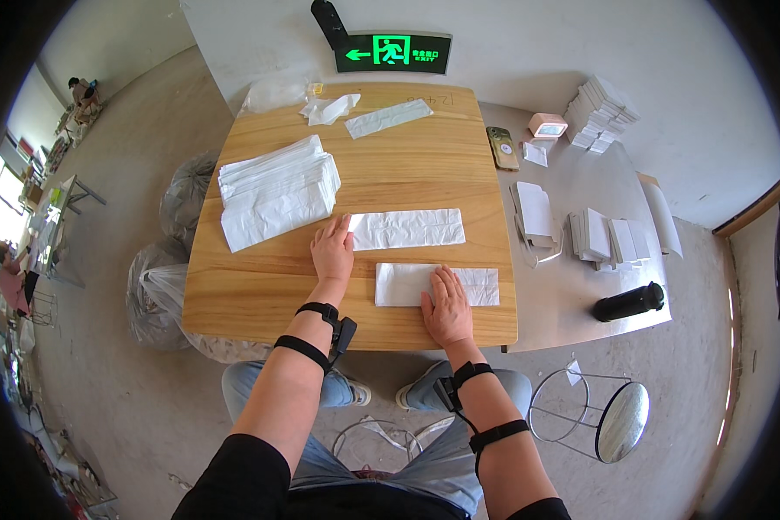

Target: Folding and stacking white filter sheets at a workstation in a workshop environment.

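"As the inspection is opened, what is recorded at the right hand?"

"It is laid palm down with fingers extended, pressed on the near strip, a folded white sheet. That strip is located to the right of the white stack and closer to the person."

"And the left hand?"

"It is placed just beside the stack's near right corner, fingers fairly straight and close together. The left end of the middle strip is touched by it; whether an edge is pinched cannot be told."

"How is the middle strip positioned?"

"It is laid flat, slightly creased, to the right of the stack. All of these are carried by the wooden surface."

"What else is noted around the stack?"

"Beyond it and to the right, a far strip and a crumpled white piece are seen. Well to its right, on a metal surface, a phone, a pink clock, white boxes and a black bottle are set out. The bottle is found lying on its side."
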`<state>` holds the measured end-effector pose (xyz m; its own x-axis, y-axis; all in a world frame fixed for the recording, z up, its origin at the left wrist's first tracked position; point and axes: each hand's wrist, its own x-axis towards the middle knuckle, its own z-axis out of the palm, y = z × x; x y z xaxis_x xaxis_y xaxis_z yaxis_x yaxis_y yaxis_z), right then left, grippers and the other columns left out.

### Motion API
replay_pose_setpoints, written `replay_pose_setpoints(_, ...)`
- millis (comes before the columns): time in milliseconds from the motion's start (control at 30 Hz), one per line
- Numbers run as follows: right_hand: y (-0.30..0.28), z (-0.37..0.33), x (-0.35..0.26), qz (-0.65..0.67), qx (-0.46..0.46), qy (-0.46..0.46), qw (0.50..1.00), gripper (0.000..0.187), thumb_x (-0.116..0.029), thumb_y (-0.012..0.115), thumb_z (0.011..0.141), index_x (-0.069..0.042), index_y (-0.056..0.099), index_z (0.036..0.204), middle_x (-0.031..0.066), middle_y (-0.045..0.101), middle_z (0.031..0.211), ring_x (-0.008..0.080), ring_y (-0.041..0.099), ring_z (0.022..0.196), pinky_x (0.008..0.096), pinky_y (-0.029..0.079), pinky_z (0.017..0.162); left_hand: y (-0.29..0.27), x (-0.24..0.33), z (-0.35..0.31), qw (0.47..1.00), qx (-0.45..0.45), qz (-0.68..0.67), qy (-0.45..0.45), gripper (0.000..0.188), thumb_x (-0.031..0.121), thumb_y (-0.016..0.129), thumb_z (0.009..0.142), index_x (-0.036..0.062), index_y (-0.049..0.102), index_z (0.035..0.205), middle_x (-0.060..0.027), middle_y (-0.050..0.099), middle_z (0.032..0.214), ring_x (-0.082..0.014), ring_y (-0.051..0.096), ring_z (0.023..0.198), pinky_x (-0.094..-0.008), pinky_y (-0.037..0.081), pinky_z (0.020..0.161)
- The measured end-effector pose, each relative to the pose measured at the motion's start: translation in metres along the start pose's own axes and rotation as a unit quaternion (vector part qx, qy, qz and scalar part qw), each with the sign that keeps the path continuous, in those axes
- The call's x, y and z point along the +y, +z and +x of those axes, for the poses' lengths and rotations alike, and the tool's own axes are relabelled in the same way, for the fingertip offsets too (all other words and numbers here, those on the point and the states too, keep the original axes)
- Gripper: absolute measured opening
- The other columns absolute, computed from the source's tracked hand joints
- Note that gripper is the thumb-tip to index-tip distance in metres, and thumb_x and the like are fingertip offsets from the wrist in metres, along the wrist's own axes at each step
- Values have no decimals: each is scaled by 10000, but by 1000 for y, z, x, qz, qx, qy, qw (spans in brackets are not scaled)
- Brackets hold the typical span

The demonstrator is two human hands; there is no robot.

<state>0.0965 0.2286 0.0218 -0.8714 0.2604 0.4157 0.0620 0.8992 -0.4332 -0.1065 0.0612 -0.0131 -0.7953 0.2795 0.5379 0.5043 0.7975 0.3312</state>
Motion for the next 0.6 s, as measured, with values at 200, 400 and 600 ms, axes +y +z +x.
replay_pose_setpoints(200,1,-2,3,-12,10,3,1000,365,-179,579,858,22,539,1160,196,538,1247,333,449,1253,437,344,1071,-2,2,5,996,26,-84,8,122,142,659,802,123,682,921,-35,630,1069,-269,570,991,-397,454,833)
replay_pose_setpoints(400,1,-4,-1,25,40,35,998,342,-191,579,880,-11,549,1169,179,569,1198,321,535,1130,420,436,934,-22,7,13,985,69,-160,-7,39,93,662,803,67,655,832,-92,649,956,-281,603,890,-388,481,772)
replay_pose_setpoints(600,23,19,-41,760,-29,368,535,404,-340,527,960,25,527,1132,158,613,1031,242,626,946,365,530,776,-88,79,28,913,-72,-384,-119,100,105,624,883,14,596,916,-79,656,809,-147,613,710,-274,478,644)
